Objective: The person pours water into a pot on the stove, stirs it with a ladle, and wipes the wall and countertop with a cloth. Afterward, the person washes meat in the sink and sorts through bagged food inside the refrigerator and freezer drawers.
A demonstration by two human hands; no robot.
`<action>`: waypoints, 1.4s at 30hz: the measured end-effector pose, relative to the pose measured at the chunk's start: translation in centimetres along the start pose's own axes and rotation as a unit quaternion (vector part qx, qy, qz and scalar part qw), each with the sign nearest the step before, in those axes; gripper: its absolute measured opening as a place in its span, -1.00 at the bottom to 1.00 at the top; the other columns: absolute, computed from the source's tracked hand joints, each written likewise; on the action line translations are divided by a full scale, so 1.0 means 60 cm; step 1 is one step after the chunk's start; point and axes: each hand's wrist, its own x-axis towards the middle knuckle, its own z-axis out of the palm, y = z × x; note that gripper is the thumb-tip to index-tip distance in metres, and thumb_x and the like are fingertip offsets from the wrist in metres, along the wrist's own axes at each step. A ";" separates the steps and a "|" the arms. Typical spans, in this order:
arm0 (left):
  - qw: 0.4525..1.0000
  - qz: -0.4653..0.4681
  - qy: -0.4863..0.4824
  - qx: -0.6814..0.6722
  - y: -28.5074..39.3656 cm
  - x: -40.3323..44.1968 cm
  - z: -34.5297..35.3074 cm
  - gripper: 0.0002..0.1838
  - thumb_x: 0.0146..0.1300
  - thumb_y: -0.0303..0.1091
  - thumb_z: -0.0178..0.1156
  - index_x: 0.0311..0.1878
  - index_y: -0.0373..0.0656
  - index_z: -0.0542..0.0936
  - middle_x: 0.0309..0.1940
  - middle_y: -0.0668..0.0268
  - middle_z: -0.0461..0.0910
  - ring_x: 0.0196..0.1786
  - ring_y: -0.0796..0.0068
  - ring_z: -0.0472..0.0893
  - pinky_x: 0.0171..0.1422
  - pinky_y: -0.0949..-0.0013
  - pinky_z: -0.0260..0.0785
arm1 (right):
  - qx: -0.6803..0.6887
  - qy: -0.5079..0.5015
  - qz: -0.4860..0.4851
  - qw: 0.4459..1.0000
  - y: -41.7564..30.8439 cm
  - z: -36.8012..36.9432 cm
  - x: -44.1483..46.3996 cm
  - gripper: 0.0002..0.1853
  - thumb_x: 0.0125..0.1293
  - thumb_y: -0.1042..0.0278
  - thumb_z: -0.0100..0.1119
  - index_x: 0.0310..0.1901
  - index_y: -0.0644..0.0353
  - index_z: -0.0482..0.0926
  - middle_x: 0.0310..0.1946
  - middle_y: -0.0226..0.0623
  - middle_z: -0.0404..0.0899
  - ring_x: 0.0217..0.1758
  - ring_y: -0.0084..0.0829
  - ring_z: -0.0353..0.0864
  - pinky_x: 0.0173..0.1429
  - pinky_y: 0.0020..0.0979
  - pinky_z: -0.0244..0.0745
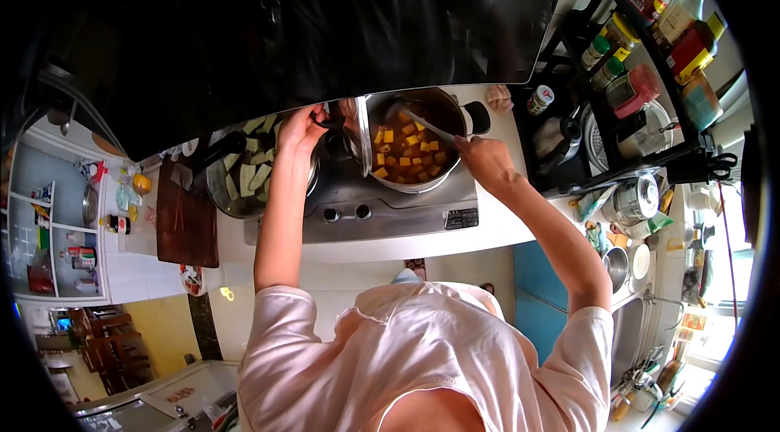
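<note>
My left hand [301, 131] is closed around the dark knob of a glass pot lid [363, 140], which is held on edge at the left side of the pot. The pot [422, 187] stands on the stove, with orange-yellow cubes [409, 141] in brown broth. In my right hand [486, 161] is the grey handle of a ladle [432, 128]. It slants down to the left into the pot, and its head is partly under the broth. Left of my left forearm, a pan [213, 188] holds pale strips of cut vegetable [258, 177].
A black range hood [325, 18] hangs low over the stove [390, 221]. A dark wooden cutting board [187, 221] lies at the left. To the right, a black rack [569, 34] carries bottles and jars. A sink [627, 330] is set in the right-hand counter.
</note>
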 end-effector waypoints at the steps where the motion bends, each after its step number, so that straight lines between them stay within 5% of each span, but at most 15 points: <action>1: 1.000 0.002 0.002 0.000 0.001 -0.003 0.002 -0.89 0.15 -0.49 0.20 -0.43 -0.14 0.46 -0.55 0.37 0.42 -0.52 0.52 0.37 -0.29 0.42 0.30 | -0.003 -0.023 0.009 1.000 0.001 -0.004 -0.003 -0.69 0.22 0.47 -0.03 0.01 0.16 0.49 -0.42 -0.13 0.59 -0.35 -0.17 0.61 -0.32 -0.24 0.50; 5: 1.000 0.009 0.001 0.004 0.007 -0.017 0.005 -0.90 0.14 -0.50 0.21 -0.44 -0.15 0.47 -0.56 0.37 0.43 -0.51 0.52 0.37 -0.29 0.40 0.30 | -0.041 -0.091 0.021 0.995 0.007 -0.039 -0.017 -0.76 0.20 0.48 -0.02 -0.10 0.21 0.53 -0.42 -0.16 0.60 -0.33 -0.18 0.62 -0.32 -0.29 0.51; 9: 1.000 0.017 -0.004 0.006 0.005 -0.014 -0.005 -0.90 0.13 -0.50 0.22 -0.44 -0.16 0.49 -0.55 0.36 0.44 -0.51 0.52 0.37 -0.28 0.38 0.30 | -0.118 -0.115 -0.078 0.983 0.033 -0.065 -0.026 -0.84 0.23 0.47 -0.04 -0.28 0.20 0.58 -0.48 -0.19 0.61 -0.37 -0.30 0.65 -0.33 -0.40 0.50; 13: 1.000 0.023 0.006 0.012 0.006 -0.019 0.000 -0.92 0.12 -0.51 0.22 -0.43 -0.16 0.51 -0.54 0.35 0.46 -0.50 0.52 0.38 -0.28 0.39 0.31 | 0.215 -0.272 0.097 0.933 0.030 -0.130 -0.009 -0.76 0.31 0.46 -0.13 -0.42 0.27 0.55 -0.67 -0.27 0.56 -0.69 -0.43 0.53 -0.51 -0.44 0.43; 16: 1.000 0.026 0.009 0.008 0.007 -0.023 0.005 -0.93 0.13 -0.53 0.20 -0.42 -0.16 0.51 -0.53 0.34 0.47 -0.50 0.51 0.38 -0.28 0.38 0.31 | 0.299 -0.341 0.111 0.884 0.052 -0.112 0.011 -0.75 0.30 0.43 -0.12 -0.46 0.30 0.51 -0.68 -0.27 0.53 -0.74 -0.49 0.44 -0.62 -0.43 0.37; 23: 0.999 0.035 0.003 0.016 0.005 -0.028 0.007 -0.94 0.14 -0.53 0.18 -0.41 -0.16 0.51 -0.53 0.34 0.47 -0.50 0.51 0.38 -0.28 0.38 0.32 | 0.519 -0.380 0.180 0.744 0.071 -0.054 0.015 -0.83 0.25 0.46 -0.05 -0.43 0.32 0.52 -0.69 -0.31 0.47 -0.80 -0.62 0.26 -0.72 -0.57 0.16; 26: 0.999 0.036 0.007 0.025 0.006 -0.032 0.013 -0.94 0.15 -0.52 0.17 -0.41 -0.16 0.50 -0.52 0.34 0.47 -0.49 0.51 0.38 -0.27 0.38 0.32 | 0.563 -0.346 0.187 0.727 0.059 -0.051 -0.002 -0.84 0.25 0.47 -0.03 -0.31 0.35 0.54 -0.69 -0.32 0.45 -0.78 -0.63 0.26 -0.72 -0.59 0.14; 32: 0.999 0.033 -0.005 0.027 0.009 -0.032 0.015 -0.94 0.15 -0.52 0.17 -0.41 -0.17 0.50 -0.53 0.34 0.47 -0.49 0.51 0.38 -0.27 0.39 0.31 | 0.470 -0.230 0.150 0.839 0.035 -0.069 -0.026 -0.79 0.19 0.51 0.03 -0.16 0.34 0.56 -0.65 -0.25 0.49 -0.71 -0.53 0.40 -0.61 -0.53 0.33; 35: 0.999 0.028 -0.005 0.019 0.008 -0.024 0.013 -0.93 0.13 -0.53 0.18 -0.42 -0.17 0.50 -0.54 0.35 0.46 -0.49 0.51 0.38 -0.27 0.39 0.31 | 0.375 -0.121 0.082 0.915 0.028 -0.065 -0.027 -0.73 0.15 0.54 0.04 -0.10 0.30 0.55 -0.56 -0.09 0.56 -0.56 -0.36 0.57 -0.39 -0.39 0.48; 38: 0.999 0.032 0.006 0.015 0.007 -0.022 0.021 -0.92 0.11 -0.53 0.20 -0.43 -0.16 0.50 -0.54 0.36 0.46 -0.50 0.51 0.37 -0.27 0.39 0.31 | 0.145 0.024 -0.034 0.989 0.024 -0.050 -0.023 -0.69 0.15 0.55 0.01 -0.05 0.25 0.54 -0.44 0.03 0.59 -0.39 -0.23 0.63 -0.20 -0.28 0.50; 42: 0.999 0.035 0.020 0.023 0.005 -0.026 0.037 -0.90 0.09 -0.52 0.23 -0.45 -0.14 0.49 -0.55 0.37 0.45 -0.50 0.50 0.37 -0.28 0.38 0.31 | -0.063 -0.004 -0.070 0.996 0.016 -0.050 -0.004 -0.58 0.24 0.48 -0.05 0.17 0.27 0.36 -0.44 -0.03 0.59 -0.36 -0.14 0.62 -0.32 -0.27 0.53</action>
